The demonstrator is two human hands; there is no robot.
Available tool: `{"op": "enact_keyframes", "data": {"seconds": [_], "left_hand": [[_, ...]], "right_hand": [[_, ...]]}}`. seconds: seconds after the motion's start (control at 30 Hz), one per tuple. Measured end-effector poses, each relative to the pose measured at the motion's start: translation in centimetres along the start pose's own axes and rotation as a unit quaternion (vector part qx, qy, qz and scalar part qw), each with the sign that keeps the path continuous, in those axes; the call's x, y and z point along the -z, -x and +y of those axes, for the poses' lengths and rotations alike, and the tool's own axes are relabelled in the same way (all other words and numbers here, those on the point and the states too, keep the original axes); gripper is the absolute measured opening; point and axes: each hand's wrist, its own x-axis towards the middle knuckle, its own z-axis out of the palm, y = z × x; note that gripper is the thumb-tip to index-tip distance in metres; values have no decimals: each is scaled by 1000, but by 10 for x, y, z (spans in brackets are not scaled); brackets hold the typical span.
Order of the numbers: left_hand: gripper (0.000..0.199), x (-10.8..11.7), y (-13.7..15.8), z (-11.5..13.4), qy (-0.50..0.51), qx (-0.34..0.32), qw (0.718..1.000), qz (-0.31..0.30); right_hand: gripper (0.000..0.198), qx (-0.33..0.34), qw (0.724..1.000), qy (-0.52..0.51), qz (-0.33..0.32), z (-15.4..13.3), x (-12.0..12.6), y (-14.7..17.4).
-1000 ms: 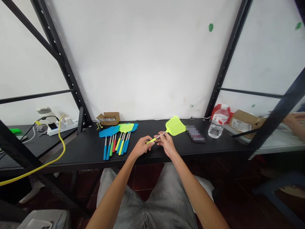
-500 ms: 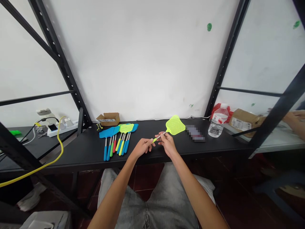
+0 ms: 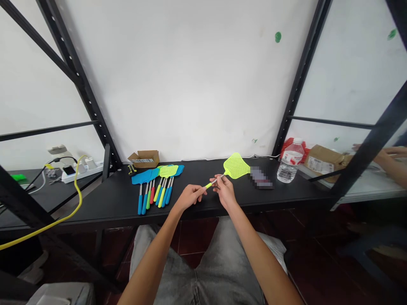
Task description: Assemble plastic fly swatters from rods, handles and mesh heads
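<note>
A yellow-green fly swatter with a perforated head is held in front of me, its head tilted up to the right. My left hand is closed around the end of its yellow grip. On the metal shaft, just below the head, my right hand pinches with its fingers. To the left lies a row of several fly swatters with blue, green, red and yellow handles. Their blue and yellow-green heads overlap and point toward the wall.
An open cardboard box and a small black-yellow clip are behind the row. At the right are a pixelated flat object, a water bottle and another carton. A yellow cable crosses the left side. Another person's arm shows far right.
The held fly swatter's head has shifted slightly to the right, and more of its yellow grip shows between my hands. The row of swatters stays put.
</note>
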Motion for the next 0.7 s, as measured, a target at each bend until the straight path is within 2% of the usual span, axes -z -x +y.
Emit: {"op": "enact_keyframes", "data": {"seconds": [0.37,0.7], "left_hand": [[51,0,1,1,4,3,1000,4],[47,0,2,2,13,-2,1000,2]], "right_hand": [[35,-2,1000,-8,7,0,1,0],[34,-2,994,-86,63,2,7,-5]]}}
